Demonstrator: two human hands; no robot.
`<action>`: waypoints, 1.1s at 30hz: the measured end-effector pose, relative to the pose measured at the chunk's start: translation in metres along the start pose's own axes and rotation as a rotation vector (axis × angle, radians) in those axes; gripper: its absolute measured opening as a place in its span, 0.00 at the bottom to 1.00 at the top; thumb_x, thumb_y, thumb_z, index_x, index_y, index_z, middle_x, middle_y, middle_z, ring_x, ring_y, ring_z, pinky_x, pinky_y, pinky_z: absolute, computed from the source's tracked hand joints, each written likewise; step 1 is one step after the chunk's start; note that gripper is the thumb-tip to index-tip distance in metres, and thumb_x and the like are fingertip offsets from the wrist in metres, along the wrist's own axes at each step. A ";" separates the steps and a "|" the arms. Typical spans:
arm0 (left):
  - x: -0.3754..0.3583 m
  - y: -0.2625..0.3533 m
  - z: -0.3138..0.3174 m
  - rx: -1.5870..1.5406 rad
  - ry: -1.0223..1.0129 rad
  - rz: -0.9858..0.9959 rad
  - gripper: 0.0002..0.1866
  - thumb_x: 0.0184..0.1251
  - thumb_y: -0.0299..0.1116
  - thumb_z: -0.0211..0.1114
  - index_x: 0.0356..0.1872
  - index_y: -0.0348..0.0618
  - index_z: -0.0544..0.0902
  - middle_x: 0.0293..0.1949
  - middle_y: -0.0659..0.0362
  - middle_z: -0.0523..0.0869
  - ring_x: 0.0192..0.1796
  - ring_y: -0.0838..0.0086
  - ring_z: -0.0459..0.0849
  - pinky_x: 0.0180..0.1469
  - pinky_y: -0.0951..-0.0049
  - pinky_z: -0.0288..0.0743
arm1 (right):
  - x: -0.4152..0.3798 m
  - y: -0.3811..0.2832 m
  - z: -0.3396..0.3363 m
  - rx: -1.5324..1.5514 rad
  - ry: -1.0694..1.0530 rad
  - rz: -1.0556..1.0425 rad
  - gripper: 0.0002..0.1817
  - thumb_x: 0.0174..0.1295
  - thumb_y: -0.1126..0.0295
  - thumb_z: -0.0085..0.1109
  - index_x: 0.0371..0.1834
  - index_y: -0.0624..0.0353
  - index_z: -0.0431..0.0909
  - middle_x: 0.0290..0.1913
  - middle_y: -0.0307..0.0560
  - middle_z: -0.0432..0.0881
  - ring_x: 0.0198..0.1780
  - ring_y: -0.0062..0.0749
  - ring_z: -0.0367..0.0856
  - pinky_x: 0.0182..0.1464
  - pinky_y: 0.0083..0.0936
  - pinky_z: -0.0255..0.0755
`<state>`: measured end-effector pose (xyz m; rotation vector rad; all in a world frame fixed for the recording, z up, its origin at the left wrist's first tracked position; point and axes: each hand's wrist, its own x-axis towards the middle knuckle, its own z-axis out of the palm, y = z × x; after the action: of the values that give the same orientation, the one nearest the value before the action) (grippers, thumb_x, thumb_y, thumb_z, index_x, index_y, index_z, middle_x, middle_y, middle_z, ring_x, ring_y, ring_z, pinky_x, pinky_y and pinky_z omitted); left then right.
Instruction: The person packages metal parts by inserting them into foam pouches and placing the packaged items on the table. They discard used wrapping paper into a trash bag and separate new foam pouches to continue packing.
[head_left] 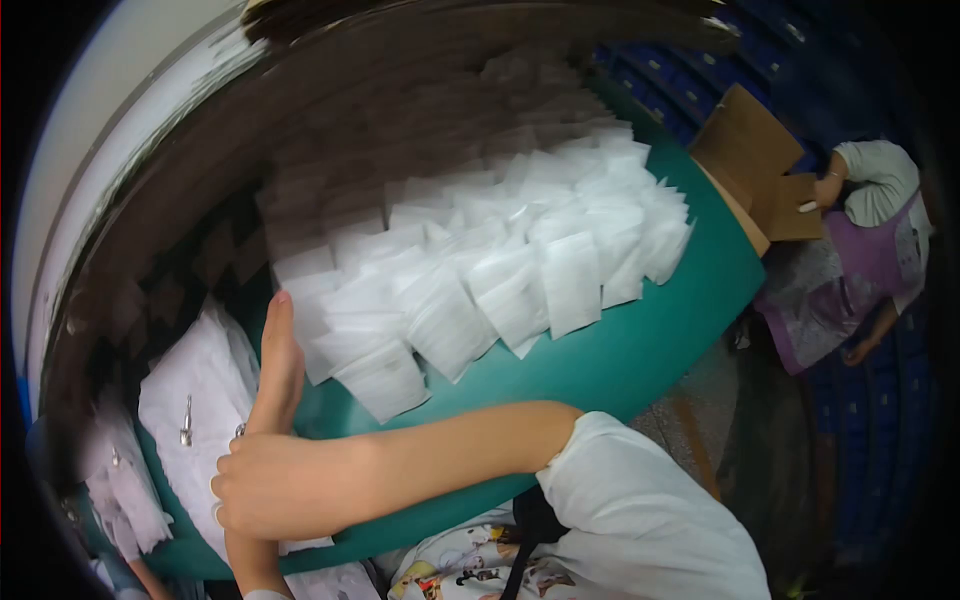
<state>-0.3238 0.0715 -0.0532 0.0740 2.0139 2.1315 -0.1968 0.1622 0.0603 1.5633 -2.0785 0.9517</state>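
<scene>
My left hand reaches forward, seen edge-on with fingers extended, beside the near left end of the small white packets. Crossing over my left forearm, my right hand is closed with its fingers curled down; what they grip is hidden. A ring shows on one of its fingers. Left of both hands lies a white bag with a small metal part on it. The packets lie in overlapping rows on the green tabletop.
An open cardboard box stands past the table's right end, with a person in a purple apron beside it. Blue bins line the right side. Another white bag lies at far left, near another person's arm.
</scene>
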 end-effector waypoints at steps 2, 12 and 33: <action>-0.005 0.009 -0.009 0.191 -0.003 -0.037 0.34 0.79 0.50 0.52 0.75 0.36 0.62 0.74 0.53 0.66 0.76 0.66 0.60 0.77 0.69 0.46 | 0.003 0.001 0.004 -0.040 -0.035 0.011 0.08 0.50 0.67 0.62 0.27 0.60 0.83 0.30 0.49 0.84 0.39 0.41 0.85 0.44 0.35 0.76; -0.110 0.102 -0.068 1.052 0.164 0.529 0.35 0.72 0.49 0.64 0.72 0.39 0.67 0.68 0.44 0.71 0.71 0.63 0.68 0.75 0.61 0.56 | 0.005 0.012 -0.014 -0.147 -0.060 0.062 0.08 0.50 0.68 0.61 0.28 0.62 0.83 0.32 0.56 0.84 0.37 0.51 0.85 0.39 0.43 0.77; -0.160 0.106 -0.179 1.145 0.334 0.327 0.20 0.68 0.37 0.67 0.56 0.38 0.80 0.58 0.49 0.81 0.64 0.58 0.76 0.66 0.62 0.69 | -0.016 0.000 0.086 -0.147 -0.675 0.200 0.29 0.57 0.67 0.66 0.62 0.67 0.74 0.64 0.63 0.73 0.64 0.55 0.72 0.59 0.42 0.73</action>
<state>-0.2117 -0.1387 0.0574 0.2355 3.3222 0.8407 -0.1828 0.1123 -0.0105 1.7857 -2.7192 0.3203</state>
